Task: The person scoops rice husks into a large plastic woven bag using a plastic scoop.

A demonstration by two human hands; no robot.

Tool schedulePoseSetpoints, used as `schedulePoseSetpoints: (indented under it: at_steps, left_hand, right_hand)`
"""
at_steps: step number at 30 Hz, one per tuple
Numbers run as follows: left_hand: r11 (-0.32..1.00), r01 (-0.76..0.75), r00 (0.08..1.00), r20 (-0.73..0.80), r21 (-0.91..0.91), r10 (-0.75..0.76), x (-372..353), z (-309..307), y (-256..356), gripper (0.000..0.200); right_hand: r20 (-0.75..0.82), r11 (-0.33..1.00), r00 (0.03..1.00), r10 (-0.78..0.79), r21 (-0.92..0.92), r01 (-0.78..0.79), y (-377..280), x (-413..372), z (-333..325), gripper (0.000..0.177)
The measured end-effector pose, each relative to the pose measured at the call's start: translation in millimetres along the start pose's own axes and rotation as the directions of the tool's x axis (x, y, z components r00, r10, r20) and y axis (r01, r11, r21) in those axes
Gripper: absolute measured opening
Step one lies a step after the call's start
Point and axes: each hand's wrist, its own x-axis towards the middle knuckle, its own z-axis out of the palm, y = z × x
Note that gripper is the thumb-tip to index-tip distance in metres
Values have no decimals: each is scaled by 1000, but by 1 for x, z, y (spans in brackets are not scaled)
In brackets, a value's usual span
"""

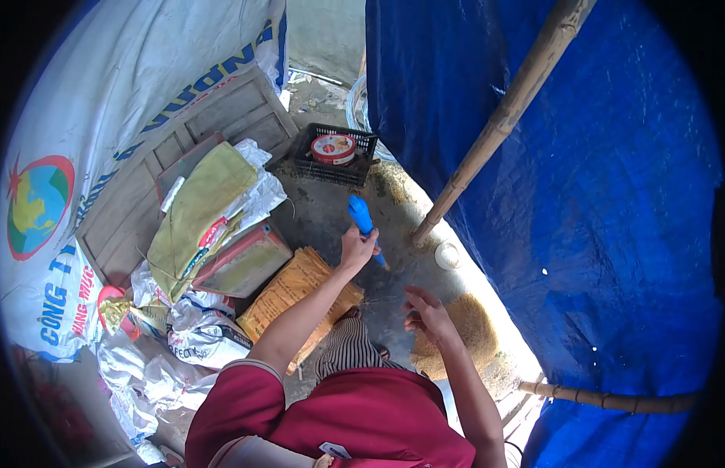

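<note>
My left hand is closed around a long blue thing, thick and rounded at its upper end and narrow below the fist. Its exact kind is not plain from here. Lower and to the right, my right hand holds nothing; its fingers are loosely bent and apart. Under that hand a heap of fine tan grain-like material lies on the floor. A stack of folded yellow-orange sacks lies left of my legs, beneath my left forearm.
A black plastic crate with a round red tin stands ahead. A bamboo pole slants beside the blue tarp. White sacks, an olive sack and wooden panels crowd the left. A round whitish object sits right.
</note>
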Motion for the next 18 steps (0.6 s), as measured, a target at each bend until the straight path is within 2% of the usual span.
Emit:
schedulePoseSetpoints:
  at_steps: [2,5,6,8,10,12,13,14,16,17,18]
  left_hand:
    - [999,14,1000,-14,-45,-14,20,-7,0,20]
    - [994,-27,999,-23,106,30,40,-18,-1,17]
    - [994,-24,1000,-6,106,24,49,-21,-3,17]
    - [940,-61,997,-14,335,69,71,-28,-5,21]
    - [933,-67,997,-4,355,73,99,-32,-4,24]
    - [834,-220,965,-12,506,262,123,-33,7,23]
    - [793,-255,956,22,554,292,126,-33,22,25]
    - [794,-257,956,22,550,294,132,-31,23,25]
    - [615,-334,932,153,714,329,142,-27,24,32]
    - [621,-327,934,142,712,328,145,-22,22,32]
    - [550,-313,944,191,774,268,147,-16,22,35]
  right_hand:
    - [-10,1000,1000,-18,13,18,-2,13,0,41]
    - [-35,999,999,-21,25,22,-5,23,-2,40]
    - [-67,1000,998,-18,-1,18,-4,27,-4,40]
    - [-104,1000,994,-14,-26,11,-3,33,-9,39]
    - [-141,999,990,-1,-31,-4,1,33,-16,37]
    - [-178,999,984,6,-33,-12,0,30,-17,36]
    - [-215,999,977,11,-30,-18,0,29,-18,36]
    - [-218,999,976,8,-33,-16,1,30,-19,36]
    - [-260,999,965,38,16,-35,3,30,-24,34]
    - [-258,999,965,40,6,-40,3,29,-26,34]
    - [-284,998,957,59,28,-53,2,28,-25,33]
